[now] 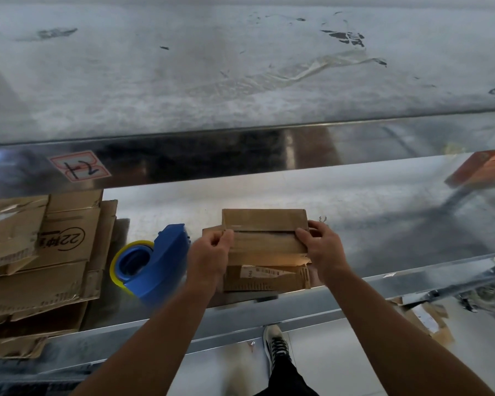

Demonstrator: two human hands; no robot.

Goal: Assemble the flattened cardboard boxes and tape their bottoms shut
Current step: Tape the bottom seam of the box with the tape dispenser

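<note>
Head cam, single view. The small cardboard box (266, 250) sits on the lower steel shelf (383, 218), approx. ctr, printed label on the wall nearest me; I take the upward face to be its bottom. L hand (209, 254) pinches the left end of the flaps, thumb and curled fingers closed on the cardboard edge. R hand (323, 250) does the same at the right end, thumb on top. The far flap (265, 220) stands up off the box. My read: both hands grip at the ends so the long flaps can be brought together w/o skewing the walls. Whether the short side flaps are already tucked under I can't tell, since the hands cover both ends. The tape dispenser (155, 264), blue w/ a yellowish roll, lies just beside the box on the L, prob. parked there for the sealing step. The stack of flattened boxes (40, 267) at far L of the shelf looks like the supply, set apart from the work spot. Judgement: folding stage; no fresh tape on the seam that I can see.
</note>
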